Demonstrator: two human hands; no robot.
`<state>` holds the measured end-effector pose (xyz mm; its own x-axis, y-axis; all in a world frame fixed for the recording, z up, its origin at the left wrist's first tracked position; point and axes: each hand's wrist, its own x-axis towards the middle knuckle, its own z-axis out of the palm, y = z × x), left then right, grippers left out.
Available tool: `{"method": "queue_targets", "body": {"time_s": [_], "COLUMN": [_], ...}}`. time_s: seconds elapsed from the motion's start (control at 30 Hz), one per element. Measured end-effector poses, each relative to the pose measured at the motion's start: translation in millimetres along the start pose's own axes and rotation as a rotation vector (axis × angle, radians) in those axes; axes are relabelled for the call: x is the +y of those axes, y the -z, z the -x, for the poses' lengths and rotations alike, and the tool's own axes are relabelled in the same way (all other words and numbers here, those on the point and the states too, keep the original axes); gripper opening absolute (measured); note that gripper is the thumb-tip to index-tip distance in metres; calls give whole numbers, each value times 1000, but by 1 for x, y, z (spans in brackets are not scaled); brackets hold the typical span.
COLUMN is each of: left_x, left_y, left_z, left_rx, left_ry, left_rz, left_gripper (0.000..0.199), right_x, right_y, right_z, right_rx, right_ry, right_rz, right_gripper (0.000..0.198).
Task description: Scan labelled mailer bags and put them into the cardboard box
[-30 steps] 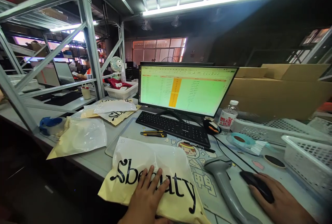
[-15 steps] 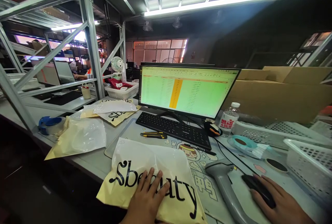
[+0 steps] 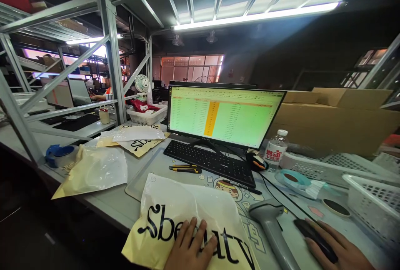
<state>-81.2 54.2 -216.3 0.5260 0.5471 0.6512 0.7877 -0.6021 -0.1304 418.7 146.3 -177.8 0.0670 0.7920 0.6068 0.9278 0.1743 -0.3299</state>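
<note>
tape roll [image 3: 58,154] and loose bags [image 3: 93,170] parked far left | left hand [image 3: 190,247] laid flat, fingers spread, on printed bag [image 3: 175,216] hanging over desk edge | scanner [image 3: 270,230] wedged between | mouse [image 3: 315,238] cupped by right hand [image 3: 339,251], basket [image 3: 371,201] crowding close behind

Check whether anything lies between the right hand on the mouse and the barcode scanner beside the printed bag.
Nothing visible does. The right hand rests on the black mouse, and the grey barcode scanner lies just to its left on the desk mat, with bare surface between them. The left hand presses flat on the Sbeauty bag.
</note>
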Motion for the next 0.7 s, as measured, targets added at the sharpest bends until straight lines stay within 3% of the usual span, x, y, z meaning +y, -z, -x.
{"method": "queue_targets", "body": {"time_s": [0.13,0.2,0.27,0.33,0.37,0.4,0.47,0.53,0.63,0.7], "left_x": [4,0,-12,-35,-52,-72,-119,-171,-236,-262], "left_y": [7,30,70,120,143,162,181,170,119,83], "left_z": [-6,-12,-24,-41,-52,-64,-89,-111,-130,-136], "left_rx": [-122,-195,-244,-271,-271,-259,-215,-186,-180,-173], "left_ry": [-8,16,22,48,131,209,335,445,558,593], "left_rz": [67,143,276,461,524,558,602,595,541,503], "left_gripper": [63,63,62,68,71,59,48,44,36,33], "right_x": [8,10,9,5,2,-2,-12,-23,-33,-35], "right_y": [-1,-1,-1,1,2,3,7,11,16,17], "right_z": [1,1,1,1,1,0,-1,-2,-4,-5], "right_rx": [-24,-35,-42,-45,-43,-43,-49,-68,-95,-107], "right_ry": [-27,-41,-32,-28,-34,-44,-65,-71,-75,-73], "right_rz": [-28,-27,-18,-25,-30,-33,-20,7,39,63], "right_gripper": [57,57,59,59,58,58,61,67,74,73]}}
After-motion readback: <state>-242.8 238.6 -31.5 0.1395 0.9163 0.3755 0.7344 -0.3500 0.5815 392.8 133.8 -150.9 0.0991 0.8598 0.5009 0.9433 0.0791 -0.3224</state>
